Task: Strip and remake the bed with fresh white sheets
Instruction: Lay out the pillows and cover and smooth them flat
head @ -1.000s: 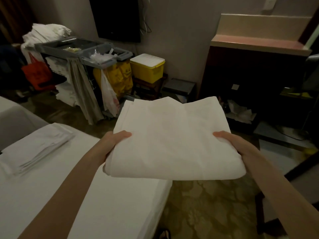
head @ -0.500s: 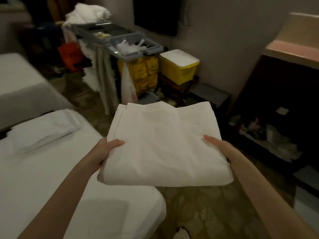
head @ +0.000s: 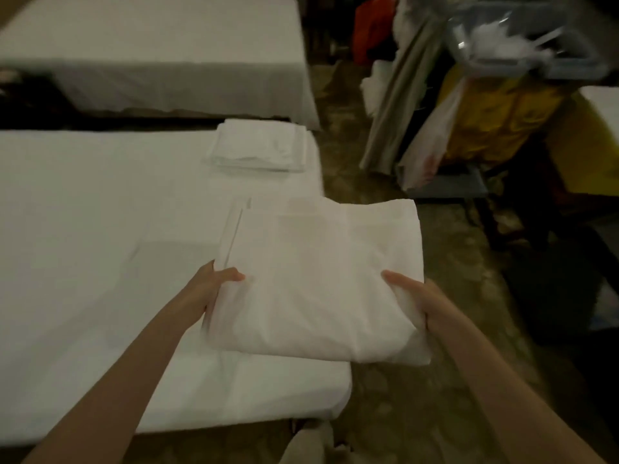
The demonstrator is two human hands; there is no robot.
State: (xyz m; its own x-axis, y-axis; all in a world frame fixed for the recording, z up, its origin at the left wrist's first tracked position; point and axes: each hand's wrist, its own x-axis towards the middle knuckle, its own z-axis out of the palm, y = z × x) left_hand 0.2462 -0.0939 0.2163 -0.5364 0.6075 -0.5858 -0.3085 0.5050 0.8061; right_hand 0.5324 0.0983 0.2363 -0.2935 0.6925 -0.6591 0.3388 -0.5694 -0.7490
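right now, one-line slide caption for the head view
Both hands, left hand and right hand, hold a folded white sheet over the near bed corner.

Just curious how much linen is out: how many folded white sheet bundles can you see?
2. One folded sheet is held by the left hand and right hand over the near bed's corner. A folded stack lies on its far corner. The blurred cart may hide more.

Plain white folded sheet (head: 318,279); white bed (head: 83,229) with a smaller white folded stack (head: 258,145). Mottled brown-green floor (head: 418,413). Yellow bag (head: 502,122) on grey cart (head: 522,51); red-orange bag (head: 371,25) behind.
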